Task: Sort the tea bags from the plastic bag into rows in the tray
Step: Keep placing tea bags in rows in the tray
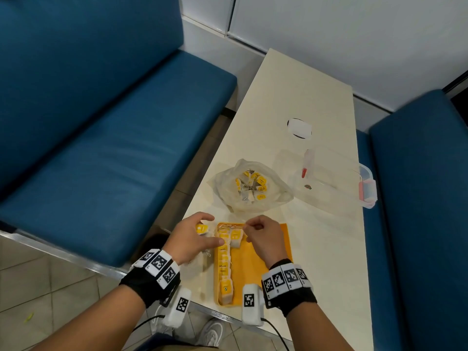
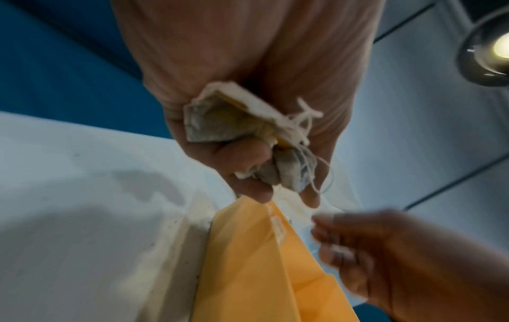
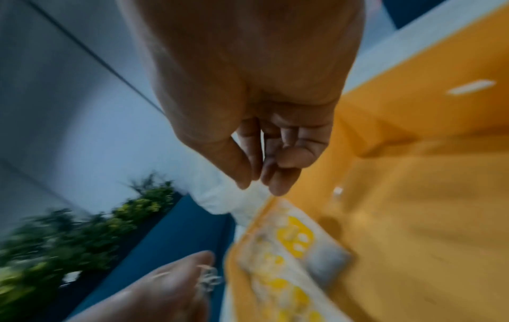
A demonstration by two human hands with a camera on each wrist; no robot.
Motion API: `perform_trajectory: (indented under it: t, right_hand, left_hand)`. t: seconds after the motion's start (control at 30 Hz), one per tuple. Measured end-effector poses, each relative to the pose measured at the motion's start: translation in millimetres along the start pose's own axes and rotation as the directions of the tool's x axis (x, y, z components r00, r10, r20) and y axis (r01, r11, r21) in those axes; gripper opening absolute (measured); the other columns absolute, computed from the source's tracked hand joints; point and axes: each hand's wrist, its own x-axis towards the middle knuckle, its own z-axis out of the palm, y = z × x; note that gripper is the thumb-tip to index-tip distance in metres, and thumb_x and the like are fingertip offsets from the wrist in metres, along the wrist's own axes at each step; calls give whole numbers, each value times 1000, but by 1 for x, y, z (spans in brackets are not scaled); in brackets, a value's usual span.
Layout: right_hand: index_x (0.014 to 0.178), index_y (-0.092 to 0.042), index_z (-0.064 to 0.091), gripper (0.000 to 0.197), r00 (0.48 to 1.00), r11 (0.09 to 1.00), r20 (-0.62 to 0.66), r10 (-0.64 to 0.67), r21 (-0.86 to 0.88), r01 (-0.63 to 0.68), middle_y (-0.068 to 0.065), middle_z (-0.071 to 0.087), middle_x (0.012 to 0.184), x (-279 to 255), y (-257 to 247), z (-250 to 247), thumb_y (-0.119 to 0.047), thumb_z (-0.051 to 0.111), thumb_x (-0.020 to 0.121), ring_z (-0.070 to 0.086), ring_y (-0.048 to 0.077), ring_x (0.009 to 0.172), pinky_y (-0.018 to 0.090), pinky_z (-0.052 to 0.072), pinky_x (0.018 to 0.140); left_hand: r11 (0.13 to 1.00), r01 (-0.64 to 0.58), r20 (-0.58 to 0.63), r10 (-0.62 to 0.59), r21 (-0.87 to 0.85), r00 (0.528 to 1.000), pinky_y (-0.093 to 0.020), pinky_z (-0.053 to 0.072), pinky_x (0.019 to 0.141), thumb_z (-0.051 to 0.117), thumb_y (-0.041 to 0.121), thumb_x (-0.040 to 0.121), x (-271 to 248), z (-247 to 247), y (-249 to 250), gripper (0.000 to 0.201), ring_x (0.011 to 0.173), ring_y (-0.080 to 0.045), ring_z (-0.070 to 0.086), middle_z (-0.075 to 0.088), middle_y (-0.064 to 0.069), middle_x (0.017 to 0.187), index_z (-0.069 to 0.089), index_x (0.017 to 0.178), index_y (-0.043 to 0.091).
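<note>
the left hand (image 1: pixel 192 236) grips a bunch of tea bags (image 2: pixel 236 128), fingers curled round them and their white strings dangling; one yellow tag (image 1: pixel 201 228) pokes out beside its thumb. the right hand (image 1: pixel 263 236) hovers over the tray (image 1: pixel 255 259), thumb and forefinger tips pinched together; whether a string lies between them cannot be told, the wrist view being blurred. between the two hands a row of bags (image 1: pixel 225 264) runs along the tray's left edge toward the wrists, with one more bag (image 1: pixel 236 239) beside the row's far end, just left of the right hand. beyond both hands the plastic bag (image 1: pixel 249 186) lies open on the table (image 1: pixel 304 97), more bags inside. farther right of it stands a clear box (image 1: pixel 336 183).
</note>
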Motion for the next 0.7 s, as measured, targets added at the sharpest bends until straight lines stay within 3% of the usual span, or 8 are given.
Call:
perform_trajectory:
  t: [0.1, 0.2, 0.27, 0.37, 0.47, 0.53, 0.6, 0.7]
  right_hand:
    - [77, -12, 72, 12, 988, 997, 135, -75, 37, 70, -2, 68, 66, -16, -35, -3, -21, 75, 83, 63, 12, 56, 22, 51, 56]
    - [79, -10, 74, 19, 965, 999, 260, -42, 19, 39, 2, 70, 72, -21, -53, 3, -28, 77, 82, 63, 11, 63, 27, 52, 61]
    - [81, -10, 74, 21, 964, 1000, 267, 0, -13, 4, 4, 73, 78, -20, -55, 8, -30, 78, 81, 66, 13, 72, 32, 54, 68]
    - [81, -8, 74, 19, 964, 999, 262, 54, -22, -50, 5, 74, 81, -18, -54, 11, -26, 79, 80, 68, 14, 76, 30, 53, 65]
    - [80, -7, 74, 13, 963, 998, 263, 68, -27, -63, 6, 74, 79, -18, -56, 13, -19, 80, 78, 68, 16, 77, 33, 54, 67]
    - [82, -5, 73, 14, 963, 996, 254, 85, -25, -82, 6, 73, 78, -19, -58, 13, -17, 80, 77, 67, 15, 74, 31, 52, 64]
    - [82, -5, 72, 13, 964, 995, 245, 100, -17, -99, 5, 70, 76, -21, -62, 14, -14, 79, 77, 64, 13, 69, 28, 50, 60]
    - [80, -8, 69, 8, 967, 996, 239, 90, -28, -86, 5, 67, 72, -21, -68, 14, -8, 76, 77, 63, 15, 63, 31, 55, 63]
  left_hand:
    - [998, -56, -10, 56, 36, 998, -17, 52, 71, 96, 32, 63, -2, 7, 10, 72, 93, -4, 62, 57, 13, 107, 58, 124, 38]
    - [995, -96, -8, 96, 3, 995, -18, 55, 78, 96, 35, 62, -2, 16, 15, 79, 95, -1, 64, 59, 9, 112, 54, 129, 38]
    - [994, -106, 7, 106, 2, 994, -16, 54, 74, 94, 31, 65, -1, 21, 19, 80, 90, -2, 66, 59, 5, 111, 52, 133, 36]
    - [992, -125, 26, 124, 35, 992, -11, 50, 69, 91, 24, 70, -2, 24, 23, 79, 83, 1, 66, 58, 4, 108, 48, 135, 35]
    - [986, -133, 33, 130, 101, 991, -17, 51, 77, 89, 27, 72, -2, 25, 24, 81, 89, -3, 65, 60, 2, 111, 44, 139, 35]
    - [985, -126, 37, 122, 115, 992, -20, 51, 77, 89, 26, 73, -2, 26, 25, 81, 90, -6, 65, 61, 6, 104, 44, 141, 34]
    - [984, -130, 44, 126, 119, 991, -15, 49, 71, 87, 22, 75, -3, 26, 26, 80, 84, 1, 63, 58, 12, 94, 44, 141, 32]
    - [980, -144, 48, 138, 135, 989, -17, 48, 70, 86, 22, 76, -2, 28, 26, 81, 83, -2, 63, 58, 15, 91, 42, 143, 31]
